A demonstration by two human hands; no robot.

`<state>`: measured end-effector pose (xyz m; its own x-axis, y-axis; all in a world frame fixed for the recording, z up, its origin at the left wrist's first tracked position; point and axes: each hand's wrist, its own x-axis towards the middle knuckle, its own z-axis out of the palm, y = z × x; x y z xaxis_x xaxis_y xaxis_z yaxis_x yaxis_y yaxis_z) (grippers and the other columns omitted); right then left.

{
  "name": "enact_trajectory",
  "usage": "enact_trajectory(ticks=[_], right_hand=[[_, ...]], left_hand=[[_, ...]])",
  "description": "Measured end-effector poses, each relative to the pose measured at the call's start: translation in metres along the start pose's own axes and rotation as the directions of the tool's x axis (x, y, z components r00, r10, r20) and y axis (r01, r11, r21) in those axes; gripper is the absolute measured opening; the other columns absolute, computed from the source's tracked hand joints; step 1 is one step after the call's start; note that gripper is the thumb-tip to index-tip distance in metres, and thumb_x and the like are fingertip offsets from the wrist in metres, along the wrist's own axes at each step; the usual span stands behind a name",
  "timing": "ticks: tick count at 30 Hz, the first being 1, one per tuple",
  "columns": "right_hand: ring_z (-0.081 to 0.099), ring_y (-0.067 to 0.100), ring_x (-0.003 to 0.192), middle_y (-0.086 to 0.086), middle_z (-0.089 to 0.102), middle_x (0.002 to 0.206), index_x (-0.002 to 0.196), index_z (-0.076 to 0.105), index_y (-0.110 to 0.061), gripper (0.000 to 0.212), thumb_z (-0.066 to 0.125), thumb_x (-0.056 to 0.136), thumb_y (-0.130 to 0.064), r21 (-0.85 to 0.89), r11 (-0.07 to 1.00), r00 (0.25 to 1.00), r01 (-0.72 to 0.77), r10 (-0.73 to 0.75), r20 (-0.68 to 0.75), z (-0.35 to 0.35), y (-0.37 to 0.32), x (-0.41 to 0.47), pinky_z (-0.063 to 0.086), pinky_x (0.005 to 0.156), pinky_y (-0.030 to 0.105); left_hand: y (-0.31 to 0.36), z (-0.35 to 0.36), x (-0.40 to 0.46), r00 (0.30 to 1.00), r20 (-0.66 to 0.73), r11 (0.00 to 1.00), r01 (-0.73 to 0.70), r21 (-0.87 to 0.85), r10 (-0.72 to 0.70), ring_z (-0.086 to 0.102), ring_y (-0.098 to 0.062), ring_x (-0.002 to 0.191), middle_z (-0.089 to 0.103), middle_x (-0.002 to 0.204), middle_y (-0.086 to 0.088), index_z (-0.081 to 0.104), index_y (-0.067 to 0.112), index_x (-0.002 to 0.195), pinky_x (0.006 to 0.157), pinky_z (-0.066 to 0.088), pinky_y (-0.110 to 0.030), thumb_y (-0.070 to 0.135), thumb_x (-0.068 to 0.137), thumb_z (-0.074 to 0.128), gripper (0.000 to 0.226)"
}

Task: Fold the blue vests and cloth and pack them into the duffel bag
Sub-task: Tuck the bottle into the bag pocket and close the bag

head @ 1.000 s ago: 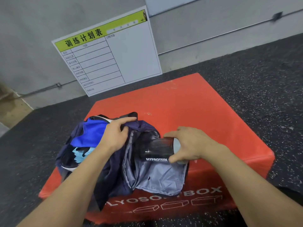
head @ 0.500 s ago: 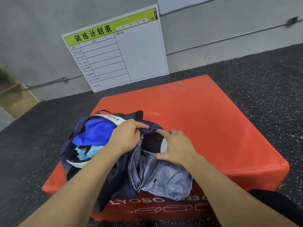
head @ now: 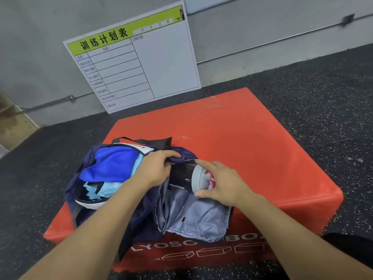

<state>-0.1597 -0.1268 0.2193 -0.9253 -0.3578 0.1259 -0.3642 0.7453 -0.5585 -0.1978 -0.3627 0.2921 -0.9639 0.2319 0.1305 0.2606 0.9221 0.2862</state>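
Both forearms reach in from the bottom edge. Nearest, the front face of the red box [head: 201, 247] shows white lettering, partly covered by a grey lining flap [head: 193, 217] hanging over the edge.

Bag [head: 141, 209], dark navy, sits on the near left part of the box top, mouth open. Inside, left half: a bright blue vest [head: 113, 164] bunched on top, a light blue cloth [head: 105, 188] under it, a white rim below.

Left hand [head: 155, 168]: fingers curled, pinching the navy edge of the bag at the side opening. Right hand [head: 224, 184]: fingers spread and curled around the grey lid end of a dark bottle [head: 181, 174], forefinger on top of the lid, thumb beneath. Bottle lies on its side, its body inside the bag's side pocket, lid end sticking out towards the right. White lettering shows on its side.

Beyond: bare red box top, black speckled floor [head: 312, 87], a white board [head: 141, 63] with a green header leaning on the grey wall [head: 40, 27].
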Motion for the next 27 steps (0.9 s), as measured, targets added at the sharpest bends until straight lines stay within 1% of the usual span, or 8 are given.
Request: enact_trajectory(ticks=[3, 6, 9, 12, 16, 19, 23, 27], right_hand=[[0.057, 0.021, 0.117, -0.004, 0.049, 0.137, 0.158, 0.018, -0.046, 0.098, 0.07, 0.079, -0.07, 0.02, 1.0, 1.0, -0.003, 0.003, 0.005, 0.004, -0.004, 0.008, 0.047, 0.093, 0.038], [0.06, 0.026, 0.117, -0.003, 0.044, 0.143, 0.158, 0.014, -0.047, 0.097, 0.065, 0.08, -0.073, 0.009, 1.0, 1.0, -0.013, 0.013, 0.005, 0.015, -0.014, 0.022, 0.05, 0.094, 0.041], [0.062, 0.029, 0.115, -0.003, 0.044, 0.144, 0.158, 0.016, -0.042, 0.096, 0.064, 0.081, -0.071, 0.0, 1.0, 0.999, -0.021, 0.021, -0.027, 0.028, -0.027, 0.037, 0.052, 0.092, 0.043], [0.064, 0.03, 0.108, -0.001, 0.053, 0.135, 0.153, 0.024, -0.03, 0.096, 0.071, 0.078, -0.067, 0.023, 0.999, 0.995, -0.044, 0.046, -0.084, 0.039, -0.04, 0.048, 0.053, 0.084, 0.043], [0.065, 0.032, 0.101, 0.001, 0.064, 0.116, 0.127, 0.034, -0.02, 0.085, 0.08, 0.071, -0.064, 0.117, 0.984, 0.983, -0.138, 0.151, -0.109, 0.051, -0.049, 0.065, 0.048, 0.073, 0.038], [0.063, 0.03, 0.102, 0.0, 0.063, 0.115, 0.124, 0.037, -0.023, 0.08, 0.082, 0.07, -0.062, 0.187, 0.973, 0.98, -0.137, 0.161, -0.116, 0.052, -0.046, 0.069, 0.047, 0.075, 0.038], [0.058, 0.023, 0.108, -0.008, 0.058, 0.117, 0.127, 0.05, -0.033, 0.057, 0.08, 0.08, -0.047, 0.249, 0.966, 0.976, -0.073, 0.121, -0.183, 0.046, -0.036, 0.055, 0.039, 0.08, 0.034], [0.058, 0.014, 0.118, -0.011, 0.062, 0.13, 0.136, 0.061, -0.037, 0.048, 0.073, 0.091, -0.029, 0.213, 0.977, 0.968, -0.033, 0.084, -0.237, 0.042, -0.027, 0.042, 0.039, 0.093, 0.028]], left_hand=[[0.0, -0.01, 0.001, 0.999, 0.015, 0.993, -0.033, -0.115, 0.035, 0.059, 0.006, 0.076, 0.07, 0.105, 0.011, 0.071, 0.029, 0.121, 0.074, 0.039, -0.011, 0.001, 0.091, 0.056, 0.043], [0.002, -0.018, 0.002, 0.995, 0.022, 0.977, -0.093, -0.192, 0.099, 0.055, 0.02, 0.08, 0.07, 0.106, 0.012, 0.072, 0.023, 0.121, 0.078, 0.039, -0.01, -0.004, 0.091, 0.053, 0.045], [0.004, -0.023, 0.004, 0.993, 0.031, 0.971, -0.102, -0.217, 0.111, 0.058, 0.016, 0.086, 0.07, 0.109, 0.011, 0.071, 0.022, 0.122, 0.08, 0.038, -0.006, -0.005, 0.091, 0.052, 0.045], [0.004, -0.026, 0.008, 0.992, 0.046, 0.967, -0.103, -0.234, 0.117, 0.06, 0.005, 0.104, 0.07, 0.118, 0.011, 0.071, 0.022, 0.123, 0.091, 0.04, -0.007, -0.007, 0.09, 0.05, 0.048], [0.005, -0.025, 0.012, 0.992, 0.066, 0.97, -0.089, -0.227, 0.107, 0.057, 0.014, 0.09, 0.07, 0.117, 0.009, 0.07, 0.02, 0.124, 0.08, 0.037, -0.003, -0.01, 0.086, 0.048, 0.053], [0.005, -0.022, 0.013, 0.992, 0.061, 0.966, -0.089, -0.243, 0.107, 0.057, 0.018, 0.085, 0.069, 0.116, 0.008, 0.068, 0.018, 0.128, 0.076, 0.036, -0.001, -0.011, 0.088, 0.047, 0.054], [0.0, -0.017, 0.017, 0.992, 0.071, 0.961, -0.085, -0.264, 0.108, 0.059, -0.004, 0.115, 0.066, 0.128, 0.009, 0.066, 0.022, 0.132, 0.093, 0.038, -0.005, -0.007, 0.091, 0.049, 0.053], [0.0, -0.014, 0.019, 0.989, 0.087, 0.958, -0.093, -0.272, 0.121, 0.056, -0.005, 0.123, 0.065, 0.131, 0.009, 0.066, 0.023, 0.132, 0.104, 0.039, -0.015, -0.006, 0.09, 0.048, 0.054]])
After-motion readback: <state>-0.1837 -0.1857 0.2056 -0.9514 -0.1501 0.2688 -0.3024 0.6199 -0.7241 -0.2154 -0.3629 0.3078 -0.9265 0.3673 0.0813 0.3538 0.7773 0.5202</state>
